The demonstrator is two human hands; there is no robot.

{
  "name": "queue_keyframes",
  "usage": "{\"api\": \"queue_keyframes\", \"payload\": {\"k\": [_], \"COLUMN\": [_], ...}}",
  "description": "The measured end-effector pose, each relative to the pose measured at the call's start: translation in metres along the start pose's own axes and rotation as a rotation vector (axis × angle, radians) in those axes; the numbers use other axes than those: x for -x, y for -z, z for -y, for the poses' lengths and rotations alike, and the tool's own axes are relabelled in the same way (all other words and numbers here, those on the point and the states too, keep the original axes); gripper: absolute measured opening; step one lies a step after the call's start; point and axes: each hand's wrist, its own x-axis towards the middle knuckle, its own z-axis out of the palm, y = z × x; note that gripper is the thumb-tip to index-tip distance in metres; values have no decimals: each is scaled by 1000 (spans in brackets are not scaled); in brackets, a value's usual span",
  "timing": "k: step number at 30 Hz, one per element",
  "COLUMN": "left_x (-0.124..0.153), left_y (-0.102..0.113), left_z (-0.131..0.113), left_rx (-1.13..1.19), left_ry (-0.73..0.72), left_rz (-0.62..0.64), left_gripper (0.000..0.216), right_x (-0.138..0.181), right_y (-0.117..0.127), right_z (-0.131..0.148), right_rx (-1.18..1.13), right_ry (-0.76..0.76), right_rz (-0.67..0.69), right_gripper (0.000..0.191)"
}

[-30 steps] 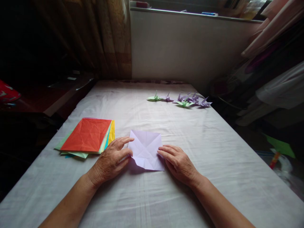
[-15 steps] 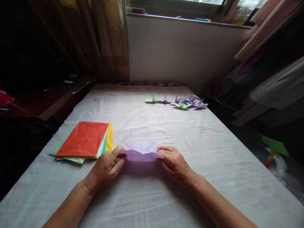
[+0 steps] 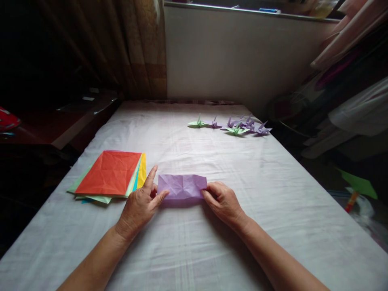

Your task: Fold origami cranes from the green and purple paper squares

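Observation:
A creased sheet of purple origami paper point(image 3: 182, 186), folded into a wide rectangle, spans the gap between my two hands. At its left end, my left hand point(image 3: 142, 202) grips the paper, thumb on top and index finger raised off it. My right hand point(image 3: 222, 202) pinches the right edge between thumb and curled fingers. Left of my left hand lies a stack of coloured paper point(image 3: 109, 173), red on top, with green, blue and yellow corners poking out.
Several folded paper cranes, purple point(image 3: 262, 128) and green point(image 3: 199, 122), stand toward the far right of the cloth-covered table point(image 3: 188, 250). A wall point(image 3: 218, 56) and a curtain point(image 3: 145, 52) rise behind. Clothes point(image 3: 363, 107) hang on the right.
The paper's near edge has gone up and over, covering the pale inner side; only purple shows now. My left index finger has lifted. The view has tipped downward slightly.

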Motion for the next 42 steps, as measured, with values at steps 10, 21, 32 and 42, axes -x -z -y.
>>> {"api": "queue_keyframes", "payload": {"k": [10,21,32,42], "left_x": [-7,-9,5,25], "left_y": [15,12,-13,-36], "left_z": [15,14,2,-23], "left_rx": [96,7,-206,-387], "left_ry": [-520,-599,-368,-721], "left_rz": [365,357,-193,116], "left_gripper": [14,24,44,60], "right_x": [14,17,12,3], "right_y": [12,5,-14,-12], "right_z": [-7,-15,-3,1], "right_rx": [92,190,224,290], "right_ry": [387,235,-31,52], "right_rz": [226,172,-51,-29], "right_gripper": [42,24,34,29]}}
